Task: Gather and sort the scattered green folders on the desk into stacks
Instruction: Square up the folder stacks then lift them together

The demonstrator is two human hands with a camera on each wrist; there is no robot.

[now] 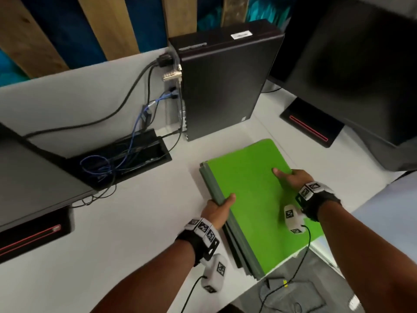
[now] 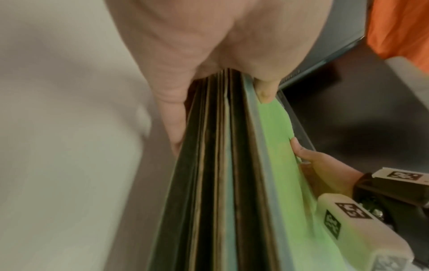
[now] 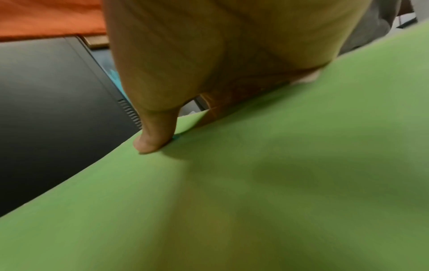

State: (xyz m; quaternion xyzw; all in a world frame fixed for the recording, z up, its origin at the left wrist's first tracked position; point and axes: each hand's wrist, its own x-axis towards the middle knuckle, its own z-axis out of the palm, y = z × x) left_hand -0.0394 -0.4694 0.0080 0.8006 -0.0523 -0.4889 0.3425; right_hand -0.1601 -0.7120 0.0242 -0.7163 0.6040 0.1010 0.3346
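Both hands clamp the green folder stack (image 1: 252, 199) at the near desk (image 1: 135, 211) edge, just before the PC tower (image 1: 225, 86): left hand (image 1: 220, 208) on the spine side, right hand (image 1: 291, 178) opposite w/ thumb on top. Best to keep grip even, square edges. Under-stack fingers hidden; folder count unclear.

The head view looks down from above onto the desk (image 1: 140, 213); each wrist view sits very close, seemingly blurred, along its hand; all three share the green folders (image 1: 252, 199)
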